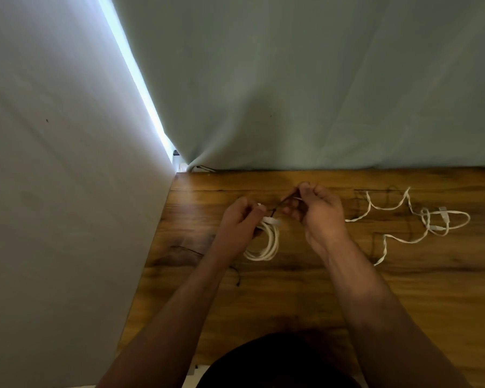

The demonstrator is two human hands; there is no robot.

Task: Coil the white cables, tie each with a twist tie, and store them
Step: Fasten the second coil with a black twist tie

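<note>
The coiled white cable (275,242) is held just left of the frame's centre, gripped at its upper edge by the left hand (238,219), whose fingers are curled round the bundled loops; the rest of the coil hangs down toward the wooden table (263,303). A thin dark twist tie (282,204) runs from the top of the coil up and to the right, and its far end is pinched between the fingertips of the right hand (319,211), which is otherwise closed in a loose fist.

The tie's long axis is thus slanted from lower left to upper right between the two hands, across the run of the bundled strands. The left hand is the nearer to the coil, the right the nearer to the tie's free end. The wrapping is judged to be under way but not finished (whether the tie already passes round the bundle cannot be told).

A second white cable (426,219) lies loose and uncoiled on the table at right of centre, well apart from both hands and nearer the right one.
</note>
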